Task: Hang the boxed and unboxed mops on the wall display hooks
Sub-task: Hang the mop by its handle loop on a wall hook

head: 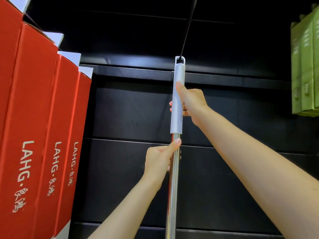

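An unboxed mop stands upright in the middle of the view, with a shiny metal pole [173,187] and a pale grey handle cap [178,94]. The slot at the cap's top sits on a black display hook [189,26] that slants down from the upper edge. My right hand [191,104] grips the grey cap, thumb pointing up along it. My left hand [159,161] holds the metal pole just below the cap, thumb laid against the pole. The mop's head is out of view below.
Several red boxes marked LAHG [34,135] hang in a row on the left, close to my left arm. Green boxes [305,69] hang at the right edge. The black slatted wall panel [131,114] lies behind the mop.
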The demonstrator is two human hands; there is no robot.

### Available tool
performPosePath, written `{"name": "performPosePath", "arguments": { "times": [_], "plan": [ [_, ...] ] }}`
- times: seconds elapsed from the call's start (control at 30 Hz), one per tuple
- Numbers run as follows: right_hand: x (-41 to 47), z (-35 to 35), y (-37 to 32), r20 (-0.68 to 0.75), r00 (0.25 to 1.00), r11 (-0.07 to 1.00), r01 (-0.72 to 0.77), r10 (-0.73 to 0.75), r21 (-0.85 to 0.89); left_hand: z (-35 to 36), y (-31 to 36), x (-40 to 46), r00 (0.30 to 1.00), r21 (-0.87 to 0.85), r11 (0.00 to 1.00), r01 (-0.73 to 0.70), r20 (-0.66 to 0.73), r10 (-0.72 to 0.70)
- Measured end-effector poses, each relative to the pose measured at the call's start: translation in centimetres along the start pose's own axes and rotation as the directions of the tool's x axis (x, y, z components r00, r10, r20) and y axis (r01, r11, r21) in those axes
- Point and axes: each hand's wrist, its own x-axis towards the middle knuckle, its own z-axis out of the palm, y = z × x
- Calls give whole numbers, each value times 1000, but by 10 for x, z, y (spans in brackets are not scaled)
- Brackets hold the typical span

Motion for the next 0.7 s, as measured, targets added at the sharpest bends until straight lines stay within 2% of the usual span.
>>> {"name": "performPosePath", "arguments": {
  "times": [0.3,0.7],
  "plan": [
    [30,5,28,50,998,998,-36,39,-47,10,-22,31,995,42,995,94,-35,-92],
    [63,14,62,19,997,996,-77,78,-42,12,-45,68,990,114,983,143,-9,-143]
  ]
}}
